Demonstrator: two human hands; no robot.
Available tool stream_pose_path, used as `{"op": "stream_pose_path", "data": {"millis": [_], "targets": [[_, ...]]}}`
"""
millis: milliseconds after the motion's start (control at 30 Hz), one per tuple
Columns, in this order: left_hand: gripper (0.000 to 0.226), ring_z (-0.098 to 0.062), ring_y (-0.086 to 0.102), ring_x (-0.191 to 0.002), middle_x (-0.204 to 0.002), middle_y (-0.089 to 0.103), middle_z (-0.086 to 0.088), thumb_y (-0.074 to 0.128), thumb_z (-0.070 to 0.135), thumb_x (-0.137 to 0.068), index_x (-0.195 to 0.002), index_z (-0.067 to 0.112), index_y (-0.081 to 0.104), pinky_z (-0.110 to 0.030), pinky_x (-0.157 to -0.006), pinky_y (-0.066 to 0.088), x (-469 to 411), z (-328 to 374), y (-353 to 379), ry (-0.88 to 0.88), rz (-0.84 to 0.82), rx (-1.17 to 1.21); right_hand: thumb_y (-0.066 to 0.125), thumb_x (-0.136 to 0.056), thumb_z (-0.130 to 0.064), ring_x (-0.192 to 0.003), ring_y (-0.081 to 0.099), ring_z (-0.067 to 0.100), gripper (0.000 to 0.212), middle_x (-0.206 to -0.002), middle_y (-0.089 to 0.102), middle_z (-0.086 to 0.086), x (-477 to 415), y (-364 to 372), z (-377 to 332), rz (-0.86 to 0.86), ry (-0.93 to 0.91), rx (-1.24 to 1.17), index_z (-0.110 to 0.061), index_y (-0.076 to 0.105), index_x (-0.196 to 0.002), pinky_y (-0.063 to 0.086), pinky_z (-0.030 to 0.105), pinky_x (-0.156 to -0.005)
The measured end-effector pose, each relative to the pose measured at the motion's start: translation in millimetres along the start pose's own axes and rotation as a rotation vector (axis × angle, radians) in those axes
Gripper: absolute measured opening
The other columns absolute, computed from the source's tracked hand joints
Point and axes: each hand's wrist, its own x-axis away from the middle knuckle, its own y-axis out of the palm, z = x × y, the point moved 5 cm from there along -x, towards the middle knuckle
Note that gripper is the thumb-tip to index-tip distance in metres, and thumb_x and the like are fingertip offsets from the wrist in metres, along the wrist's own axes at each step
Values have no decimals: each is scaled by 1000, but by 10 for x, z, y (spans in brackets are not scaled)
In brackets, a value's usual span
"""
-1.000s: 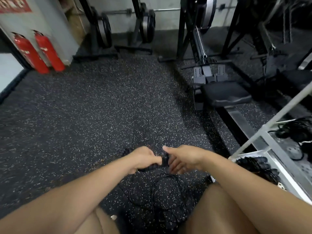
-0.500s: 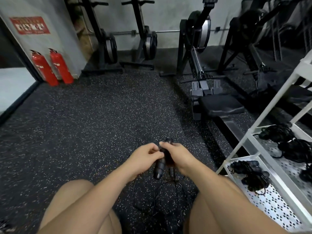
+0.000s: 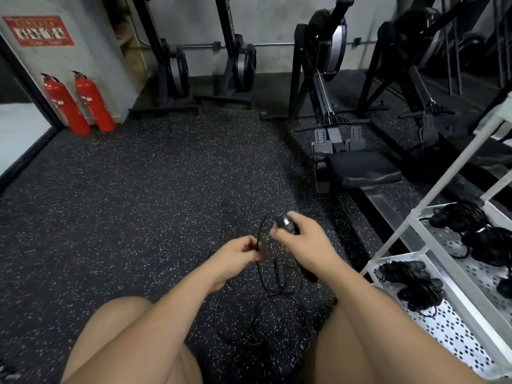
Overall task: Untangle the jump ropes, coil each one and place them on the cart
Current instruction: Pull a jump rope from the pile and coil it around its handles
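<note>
My right hand [image 3: 303,242] grips the black handles [image 3: 284,221] of a jump rope, their top ends sticking out above my thumb. My left hand [image 3: 238,254] pinches the thin black cord [image 3: 259,236] just left of the handles. More black cord lies in loose loops [image 3: 266,309] on the speckled floor between my knees, with another handle [image 3: 278,270] lying among them. The white cart [image 3: 454,325] stands at the right; coiled black ropes [image 3: 412,284] lie on its lower shelf and more coils [image 3: 471,228] on the shelf above.
A rowing machine [image 3: 357,167] stands ahead to the right, close to the cart. More gym machines [image 3: 177,70] line the back wall. Two red fire extinguishers [image 3: 77,103] stand at the left by a wall. The rubber floor [image 3: 138,189] stretches ahead and left.
My hands have parted: the right one lifted the handles up and to the right, the left one slid onto the cord. The view has tilted up, showing more of the cart.
</note>
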Motion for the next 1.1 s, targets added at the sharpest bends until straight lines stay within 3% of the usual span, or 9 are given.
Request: {"op": "stream_pose_path", "data": {"millis": [133, 267, 433, 533, 667, 833, 900, 1033, 1100], "targets": [[13, -17, 71, -115, -117, 79, 10, 64, 25, -107, -118, 26, 71, -38, -108, 54, 9, -126, 156, -80, -109, -144, 73, -100, -26, -69, 57, 19, 18, -74, 64, 2, -10, -301, -15, 208, 44, -395, -9, 68, -100, 48, 40, -70], [12, -11, 70, -114, -114, 78, 13, 60, 23, -109, -112, 22, 72, -33, -102, 50, 52, -233, 186, -111, -120, -333, 70, -102, -25, -66, 55, 19, 13, -76, 63, 4, -11, -528, 83, 394, 107, -652, -13, 66, -104, 47, 39, -67], [13, -10, 74, -106, -104, 81, 18, 57, 24, -111, -108, 27, 70, -39, -98, 57, 50, -61, 82, -30, -8, -261, 67, -105, -24, -80, 66, 23, 11, -92, 71, 9, -37, -439, 140, 319, 196, -784, -15, 63, -111, 54, 39, -68], [12, -13, 77, -103, -102, 82, 15, 59, 21, -110, -110, 26, 70, -39, -95, 60, 72, 89, 11, 35, 89, -138, 73, -102, -25, -74, 67, 21, 20, -97, 73, 8, -14, -272, 145, 183, 231, -637, -12, 64, -113, 54, 34, -59], [13, -19, 78, -102, -102, 83, 7, 61, 17, -109, -113, 22, 73, -39, -93, 62, 140, 265, -68, 125, 192, 47, 86, -87, -7, -71, 71, 17, 36, -98, 79, 6, 15, 5, 155, 26, 253, -369, -9, 66, -117, 56, 32, -59], [12, -18, 75, -89, -105, 82, -8, 66, 12, -107, -115, 9, 74, -32, -83, 60, 182, 343, -143, 170, 253, 326, 77, -89, -3, -91, 81, 37, 31, -108, 80, 17, 18, 353, 151, -165, 272, -308, -15, 68, -116, 57, 37, -59], [12, -18, 70, -87, -108, 81, -13, 67, 12, -106, -114, 9, 75, -33, -83, 58, 168, 327, -155, 167, 266, 382, 75, -91, -2, -86, 81, 33, 26, -106, 80, 17, 9, 441, 121, -179, 235, -294, -12, 69, -114, 59, 37, -59], [12, -18, 72, -93, -111, 82, -11, 66, 14, -107, -115, 9, 73, -30, -79, 56, 114, 316, -210, 179, 281, 455, 78, -79, -20, -83, 80, 25, 23, -91, 82, 1, -38, 420, 167, -97, 170, -18, -26, 73, -100, 66, 52, -82], [14, -19, 74, -99, -112, 82, -7, 65, 15, -108, -118, 7, 71, -29, -80, 56, 98, 310, -238, 187, 298, 467, 77, -76, -26, -79, 78, 23, 18, -84, 80, -3, -41, 375, 184, -71, 157, 88, -26, 70, -92, 65, 50, -81]]}}
